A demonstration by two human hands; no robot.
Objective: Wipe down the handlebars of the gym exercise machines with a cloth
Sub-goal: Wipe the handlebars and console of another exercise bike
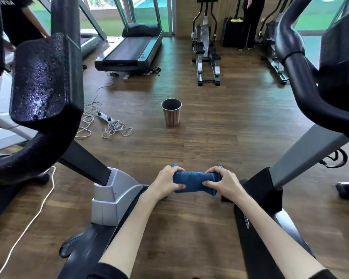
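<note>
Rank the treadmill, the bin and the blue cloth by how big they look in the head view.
1. treadmill, largest despite being farthest.
2. and 3. blue cloth and bin look alike; the cloth is much nearer and partly hidden by the left hand and right hand, so unranked.

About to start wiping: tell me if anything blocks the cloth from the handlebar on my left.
Nothing visible does. The blue cloth is held between the left hand and right hand, with open air up to the black handlebar.

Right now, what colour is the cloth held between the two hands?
Dark blue. The cloth shows best in the head view, rolled between the left hand and right hand.
</note>
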